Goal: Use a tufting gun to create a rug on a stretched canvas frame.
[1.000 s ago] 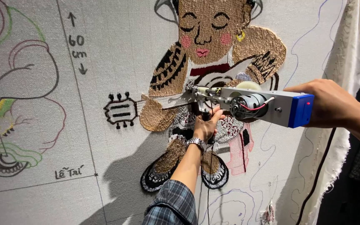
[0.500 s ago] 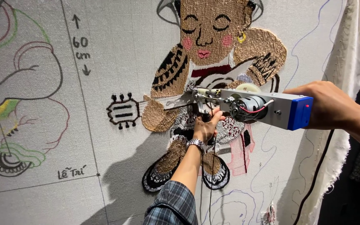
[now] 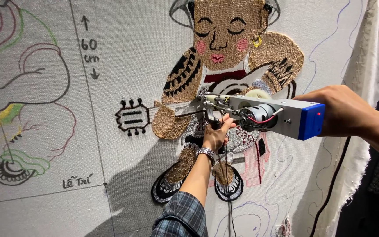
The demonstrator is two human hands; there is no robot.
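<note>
Two hands on one tool. Nearest you, the plaid sleeve (image 3: 181,217) rises from the bottom edge, a metal wristwatch (image 3: 205,152) on the wrist. Your left hand (image 3: 216,135) is closed around the front grip under the nose of the tufting gun (image 3: 259,115); fingers wrapped tight, thumb up toward the needle assembly. Your right hand (image 3: 343,109) comes in from the right and clasps the rear of the gun just behind its blue end cap (image 3: 311,121); palm over the back, fingers hidden behind the body, so you cannot tell whether one rests on a trigger.

Gun lies level, nose pointing left, needle end touching the stretched backing cloth (image 3: 123,57) at the belly of the tufted figure (image 3: 227,52), between the tan arm patch and the grey-pink area below it. A dark cord (image 3: 334,184) hangs down at the right.

Judged step: filling a section at the figure's middle, mid-pass. Next move calls for keeping the nose pressed flat to the cloth and steering with the left hand along the drawn outline.

Farther left: a small black tufted shape (image 3: 132,117), then coloured line sketches (image 3: 18,83) not yet filled. Frayed cloth edge (image 3: 369,66) far right.
</note>
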